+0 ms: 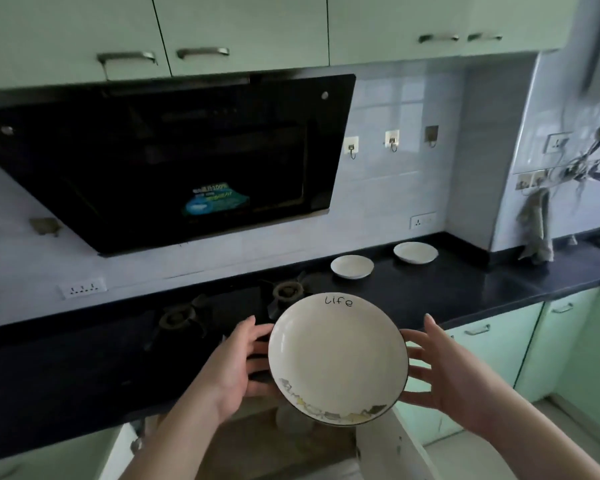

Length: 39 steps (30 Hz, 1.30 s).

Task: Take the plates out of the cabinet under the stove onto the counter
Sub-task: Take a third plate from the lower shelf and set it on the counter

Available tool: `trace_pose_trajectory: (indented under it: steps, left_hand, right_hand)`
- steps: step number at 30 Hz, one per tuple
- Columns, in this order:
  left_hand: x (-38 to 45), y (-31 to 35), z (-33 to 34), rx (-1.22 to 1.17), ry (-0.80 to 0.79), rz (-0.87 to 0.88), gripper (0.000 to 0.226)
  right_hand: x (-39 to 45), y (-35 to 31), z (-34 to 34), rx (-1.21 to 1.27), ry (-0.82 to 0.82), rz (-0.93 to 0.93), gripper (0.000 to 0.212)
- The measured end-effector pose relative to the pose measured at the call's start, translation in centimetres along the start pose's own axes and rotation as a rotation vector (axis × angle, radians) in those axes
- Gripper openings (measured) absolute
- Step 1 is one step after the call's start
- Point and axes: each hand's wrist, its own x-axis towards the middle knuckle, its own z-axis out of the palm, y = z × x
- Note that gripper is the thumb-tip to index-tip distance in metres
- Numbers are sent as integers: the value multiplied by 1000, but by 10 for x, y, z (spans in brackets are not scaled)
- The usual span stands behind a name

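Observation:
A white plate (pixel 338 358) with a dark rim, the word "Life" and a printed border is tilted toward me above the open cabinet (pixel 274 448) under the stove. My left hand (pixel 238 367) supports its left edge with fingers reaching beneath and the thumb lifted clear. My right hand (pixel 437 370) meets the right edge with spread fingers, thumb also raised. Two more white plates, one nearer (pixel 352 266) and one farther right (pixel 415 252), lie on the dark counter (pixel 465 289). Pale dishes (pixel 290 419) show dimly inside the cabinet.
The black gas stove (pixel 187 320) with two burners is set into the counter to the left. A slanted black range hood (pixel 174 161) hangs above it. The cabinet's right door (pixel 395 448) stands open below my right hand. A grey cloth (pixel 536 230) hangs at the right wall.

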Motion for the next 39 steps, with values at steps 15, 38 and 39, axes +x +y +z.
trace_pose_trajectory:
  steps: [15,38,39]
  left_hand:
    - [88,67,45,4,-266,65,43]
    - [114,52,270,48,-448,22,46]
    - [112,52,287,65,-442,25,46]
  right_hand:
    - [2,-79,-13,63,234,-138,53]
    - [-6,-80,-238,265,293,-211,51]
    - [-8,-83,-252,261,299,-220,49]
